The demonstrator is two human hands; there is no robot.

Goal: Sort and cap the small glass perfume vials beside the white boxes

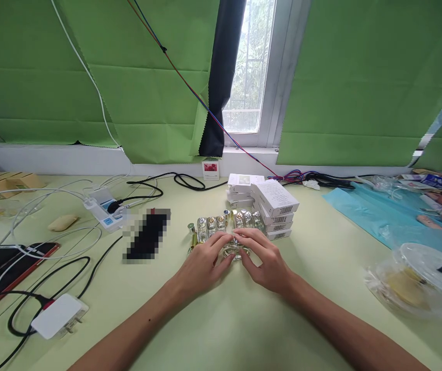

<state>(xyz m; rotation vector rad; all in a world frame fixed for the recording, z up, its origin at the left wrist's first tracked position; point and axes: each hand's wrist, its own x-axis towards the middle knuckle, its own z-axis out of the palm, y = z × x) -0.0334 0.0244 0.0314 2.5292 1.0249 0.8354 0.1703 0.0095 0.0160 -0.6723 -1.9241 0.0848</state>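
Tabletop [228,319], glass bottle [236,254] between fingers [224,265]

No actual words or numbers can be made out tbh. The top white carton [275,198] is covered in fine print, way too tiny to be read. Barcodes [285,210] are printed on the ends of the stacked cartons [276,228], too.

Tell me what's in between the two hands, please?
Between the left hand and the right hand is a small shiny, see-through thing, probably a glass bottle. The head view shows it, partly hidden by fingers.
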